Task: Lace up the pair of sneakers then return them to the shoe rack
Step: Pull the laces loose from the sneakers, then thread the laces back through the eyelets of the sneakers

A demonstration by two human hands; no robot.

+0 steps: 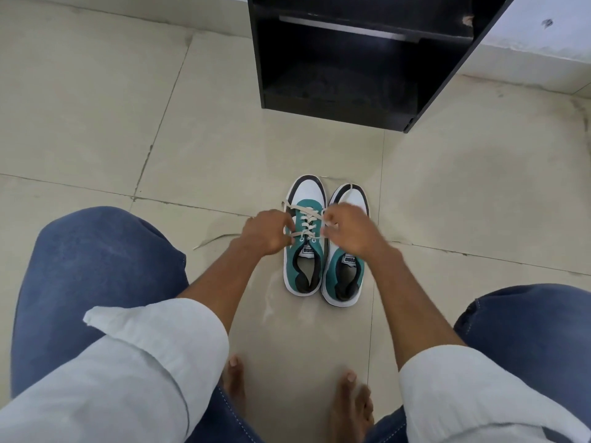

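The right hand (347, 230) is smeared with blur and covers the right sneaker's (343, 273) lacing, so its eyelets can't be read. The left hand's (267, 233) fingertips hide their lace grip. The shoe rack (335, 100) is cut off by the top edge.

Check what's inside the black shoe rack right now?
The shoe rack shows only a dark bottom compartment and a shelf edge above; no shoes are visible inside. Its upper part is cut off by the frame. Both sneakers sit on the floor in front.
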